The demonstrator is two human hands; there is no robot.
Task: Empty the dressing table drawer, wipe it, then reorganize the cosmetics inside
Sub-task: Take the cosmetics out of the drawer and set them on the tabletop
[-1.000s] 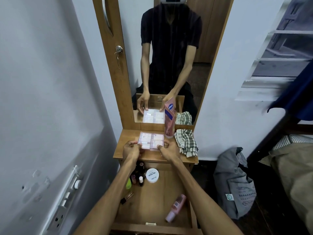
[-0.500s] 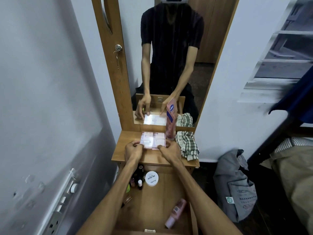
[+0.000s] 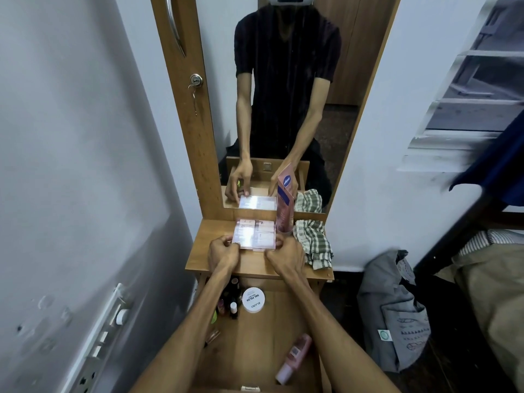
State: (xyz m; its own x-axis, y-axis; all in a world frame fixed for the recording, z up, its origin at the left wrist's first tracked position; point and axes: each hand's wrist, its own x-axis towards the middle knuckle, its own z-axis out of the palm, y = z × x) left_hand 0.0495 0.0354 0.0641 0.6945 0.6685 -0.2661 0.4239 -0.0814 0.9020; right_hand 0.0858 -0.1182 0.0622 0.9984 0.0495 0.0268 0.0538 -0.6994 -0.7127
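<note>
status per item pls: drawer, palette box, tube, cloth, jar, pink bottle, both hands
drawer: open, not yet emptied
palette box: closed, flat on the table top, held at its near corners
pink tube: upright against the mirror
checked cloth: crumpled on the top
white jar: lid on, in the drawer
pink bottle: lying on its side in the drawer
left hand: grip on the box
right hand: grip on the box

Wooden dressing table top (image 3: 215,256) below the mirror, bearing a clear flat cosmetics box (image 3: 255,233) at centre, an upright pink tube (image 3: 284,211) just right of it, and a crumpled checked cloth (image 3: 313,241) at the right edge. Open drawer (image 3: 255,347) nearer, holding small bottles (image 3: 231,300) far left, a round white tub (image 3: 253,299) beside them, and a pink bottle (image 3: 293,358) lying near right.
</note>
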